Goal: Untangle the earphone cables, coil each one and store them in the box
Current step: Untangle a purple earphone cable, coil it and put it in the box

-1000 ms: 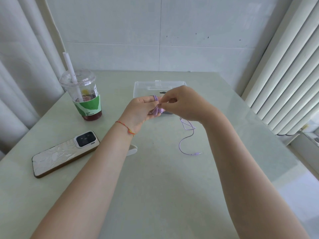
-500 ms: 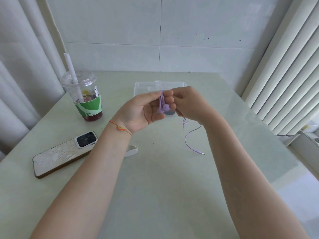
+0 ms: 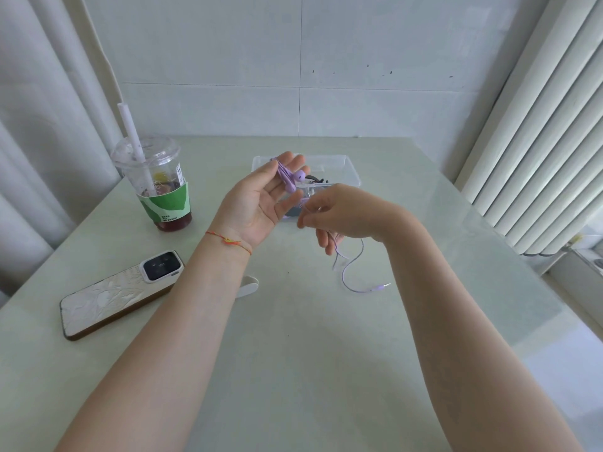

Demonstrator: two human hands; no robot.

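The left hand point(image 3: 261, 203), fingers straight, carried wound loops of the purple earphone cable point(image 3: 288, 177). The right hand point(image 3: 339, 213) pinched its light, limp tail, best held near the windings, above the desk's point(image 3: 293, 370) far edge.

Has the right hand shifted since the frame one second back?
Yes. The right hand, pinching the purple earphone cable, has dropped toward the camera: a second ago it overlapped the clear box, and it now sits in front of the box's near edge.
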